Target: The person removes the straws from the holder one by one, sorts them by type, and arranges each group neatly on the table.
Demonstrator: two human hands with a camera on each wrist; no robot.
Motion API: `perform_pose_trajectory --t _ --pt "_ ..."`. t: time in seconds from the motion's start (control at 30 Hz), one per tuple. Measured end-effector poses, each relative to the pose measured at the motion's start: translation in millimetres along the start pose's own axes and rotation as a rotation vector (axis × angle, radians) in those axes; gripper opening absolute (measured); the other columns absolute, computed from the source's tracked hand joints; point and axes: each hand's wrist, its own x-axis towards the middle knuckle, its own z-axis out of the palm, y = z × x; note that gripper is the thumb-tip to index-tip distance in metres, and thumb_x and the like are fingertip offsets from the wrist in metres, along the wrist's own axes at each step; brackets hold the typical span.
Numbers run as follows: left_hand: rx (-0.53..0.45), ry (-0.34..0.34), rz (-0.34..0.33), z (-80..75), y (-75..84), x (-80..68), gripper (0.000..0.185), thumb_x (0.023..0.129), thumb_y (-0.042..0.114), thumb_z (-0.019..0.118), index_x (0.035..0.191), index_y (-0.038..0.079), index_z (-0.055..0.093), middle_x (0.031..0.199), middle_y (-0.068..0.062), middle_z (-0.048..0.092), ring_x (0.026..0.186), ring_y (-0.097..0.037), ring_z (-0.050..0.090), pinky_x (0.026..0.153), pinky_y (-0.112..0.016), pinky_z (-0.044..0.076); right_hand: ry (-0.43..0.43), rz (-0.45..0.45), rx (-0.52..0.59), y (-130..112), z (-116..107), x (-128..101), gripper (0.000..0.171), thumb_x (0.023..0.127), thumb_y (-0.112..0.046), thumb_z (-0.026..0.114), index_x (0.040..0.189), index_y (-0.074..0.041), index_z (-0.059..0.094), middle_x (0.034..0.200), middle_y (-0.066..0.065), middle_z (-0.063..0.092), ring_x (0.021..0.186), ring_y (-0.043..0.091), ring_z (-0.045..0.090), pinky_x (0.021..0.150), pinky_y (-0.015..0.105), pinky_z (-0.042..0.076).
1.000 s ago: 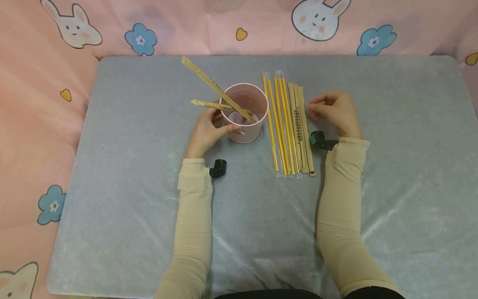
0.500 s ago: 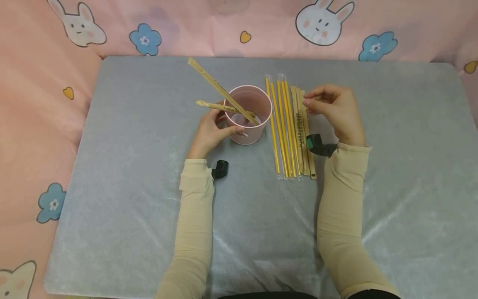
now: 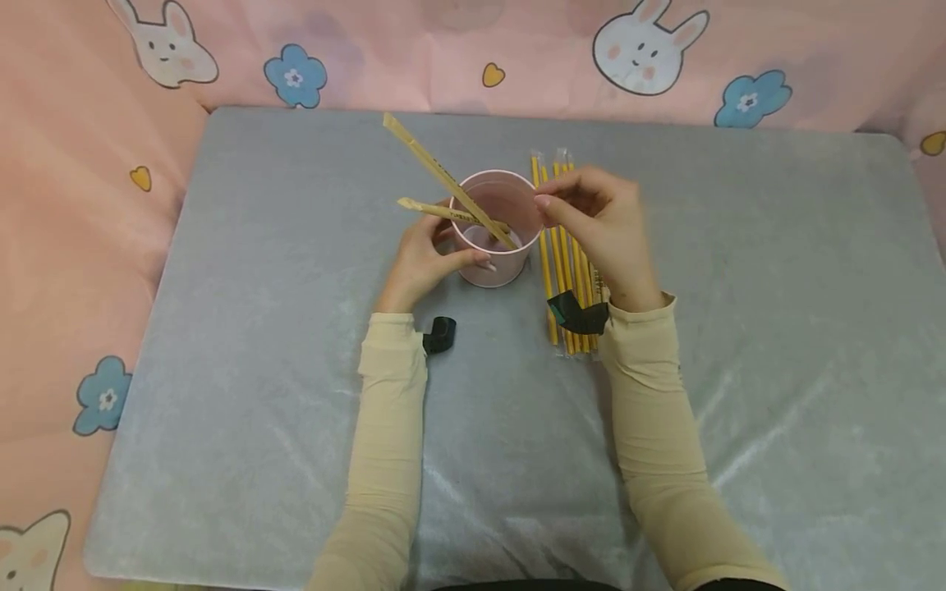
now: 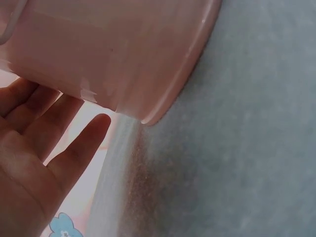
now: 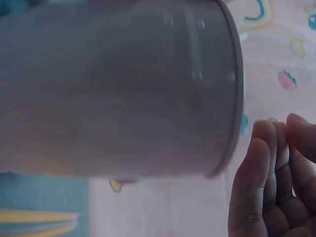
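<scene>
- While both sleeves lay on the grey mat [image 3: 222, 369], the left hand [image 3: 421, 263] cupped the pink cup [image 3: 493, 226], fingers curled round its near wall;
- right hand [image 3: 602, 226] hovered at the cup's right rim over the yellow straws [image 3: 556, 271], fingertips together; whether they pinched anything, cannot tell;
- two paper-wrapped straws [image 3: 436, 168] stood in the cup, leaning left; cup sat mid-mat, just left of the straw row.

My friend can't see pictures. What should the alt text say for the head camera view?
A person's left hand holds a pink cup with two paper-wrapped straws leaning in it, on a grey mat. The right hand, fingers curled, hovers by the cup's rim above a row of yellow straws. Pink bunny-print cloth surrounds the mat.
</scene>
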Motion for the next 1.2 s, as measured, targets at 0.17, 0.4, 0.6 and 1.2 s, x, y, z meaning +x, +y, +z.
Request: perform_pose_trajectory --t 0.17,0.4,0.6,1.2 --pt "-0.002 -0.009 0.016 -2.9 -0.3 -1.0 0.072 0.072 0.003 0.082 0.136 -0.001 0.048 0.132 -0.013 0.054 0.118 -0.02 0.053 0.1 -0.023 0.042 -0.052 -0.045 -0.106 0.4 17.1 1.3 0.007 0.083 0.007 0.066 0.088 0.011 0.068 0.079 0.001 0.067 0.065 0.014 0.062 0.061 0.021 0.052" --pt "-0.003 -0.003 0.024 -3.9 -3.0 -2.0 0.071 0.073 0.003 0.081 0.136 -0.001 0.047 0.133 -0.013 0.053 0.119 -0.02 0.052 0.1 -0.024 0.042 -0.121 0.011 -0.14 -6.8 35.3 12.0 0.012 0.084 0.001 0.068 0.093 0.009 0.067 0.087 0.014 0.067 0.072 0.021 0.064 0.063 0.022 0.053" --pt "-0.039 -0.01 0.043 -3.2 -3.7 -2.3 0.07 0.072 -0.001 0.08 0.134 -0.002 0.048 0.132 -0.014 0.053 0.118 -0.023 0.053 0.099 -0.025 0.043 -0.131 0.096 -0.179 -5.8 54.1 25.4 0.015 0.085 -0.005 0.07 0.095 0.006 0.069 0.086 0.013 0.068 0.069 0.021 0.063 0.06 0.022 0.051" --pt "0.011 -0.024 0.011 -2.7 -2.8 -2.1 0.068 0.076 0.004 0.078 0.136 -0.001 0.046 0.136 -0.013 0.05 0.12 -0.022 0.051 0.1 -0.025 0.042 -0.269 0.071 -0.648 5.4 65.2 34.4 0.015 0.086 -0.009 0.069 0.098 0.0 0.066 0.088 0.012 0.066 0.078 0.021 0.062 0.07 0.03 0.052"
